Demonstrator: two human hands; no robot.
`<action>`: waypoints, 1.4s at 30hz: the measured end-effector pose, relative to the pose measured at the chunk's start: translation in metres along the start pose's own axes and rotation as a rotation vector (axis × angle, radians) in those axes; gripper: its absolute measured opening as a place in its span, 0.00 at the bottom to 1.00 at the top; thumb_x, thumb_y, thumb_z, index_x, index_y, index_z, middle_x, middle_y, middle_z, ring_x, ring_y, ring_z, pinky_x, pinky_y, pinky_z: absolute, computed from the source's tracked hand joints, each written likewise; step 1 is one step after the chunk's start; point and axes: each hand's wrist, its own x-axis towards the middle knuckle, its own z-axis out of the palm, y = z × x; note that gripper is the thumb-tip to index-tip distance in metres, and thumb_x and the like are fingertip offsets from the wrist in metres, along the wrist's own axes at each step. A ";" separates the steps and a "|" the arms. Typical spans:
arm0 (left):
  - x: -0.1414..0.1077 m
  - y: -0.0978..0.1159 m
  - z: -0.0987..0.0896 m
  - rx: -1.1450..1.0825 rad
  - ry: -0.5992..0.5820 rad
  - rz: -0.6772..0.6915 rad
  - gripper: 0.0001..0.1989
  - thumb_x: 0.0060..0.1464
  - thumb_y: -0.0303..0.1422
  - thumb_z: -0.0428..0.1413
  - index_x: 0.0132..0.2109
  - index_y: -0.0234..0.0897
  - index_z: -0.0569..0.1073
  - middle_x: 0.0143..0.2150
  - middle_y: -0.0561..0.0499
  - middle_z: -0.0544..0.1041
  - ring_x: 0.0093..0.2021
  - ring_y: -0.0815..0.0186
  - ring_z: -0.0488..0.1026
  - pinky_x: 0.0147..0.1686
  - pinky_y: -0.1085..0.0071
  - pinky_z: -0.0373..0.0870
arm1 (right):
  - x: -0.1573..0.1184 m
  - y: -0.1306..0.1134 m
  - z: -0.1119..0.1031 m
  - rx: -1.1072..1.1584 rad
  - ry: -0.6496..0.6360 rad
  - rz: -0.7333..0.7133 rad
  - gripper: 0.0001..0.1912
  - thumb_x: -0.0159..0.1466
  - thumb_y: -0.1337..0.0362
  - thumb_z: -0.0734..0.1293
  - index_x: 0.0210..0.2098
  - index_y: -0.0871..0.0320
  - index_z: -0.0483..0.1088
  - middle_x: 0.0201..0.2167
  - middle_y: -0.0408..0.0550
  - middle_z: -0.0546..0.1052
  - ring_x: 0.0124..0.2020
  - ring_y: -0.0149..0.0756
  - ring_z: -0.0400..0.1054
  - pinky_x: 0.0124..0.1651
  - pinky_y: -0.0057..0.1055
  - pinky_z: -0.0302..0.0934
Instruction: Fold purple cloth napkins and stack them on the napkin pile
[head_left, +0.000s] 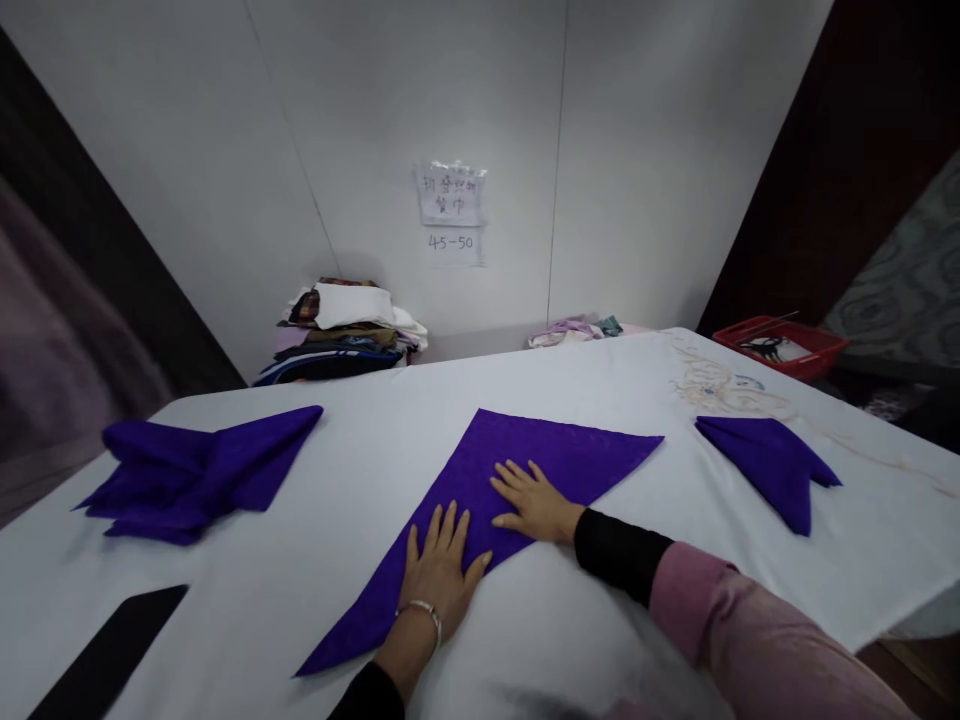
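A purple cloth (pixel 480 480), folded into a triangle, lies flat on the white-covered table (pixel 315 560). My left hand (pixel 439 575), with a bracelet at the wrist, rests spread on the cloth's near part. To its right, my right hand (pixel 534 502) presses on the cloth with fingers apart. A crumpled purple cloth (pixel 191 470) lies at the left of the table. Another folded purple cloth (pixel 772 460) sits at the right, its narrow points towards the near side.
Stacked folded fabrics (pixel 345 330) stand behind the table at the left, with more cloth (pixel 574 330) further right. A red basket (pixel 814 350) holds scissors at the back right. A black flat item (pixel 112 650) lies front left. A paper sign (pixel 451 200) hangs on the wall.
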 end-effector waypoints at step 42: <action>0.001 0.000 -0.002 -0.009 -0.016 -0.003 0.34 0.57 0.52 0.37 0.64 0.38 0.52 0.67 0.46 0.47 0.67 0.54 0.41 0.61 0.45 0.38 | -0.011 0.019 -0.013 -0.006 0.008 0.062 0.40 0.63 0.40 0.47 0.66 0.58 0.41 0.67 0.53 0.41 0.67 0.44 0.30 0.63 0.51 0.25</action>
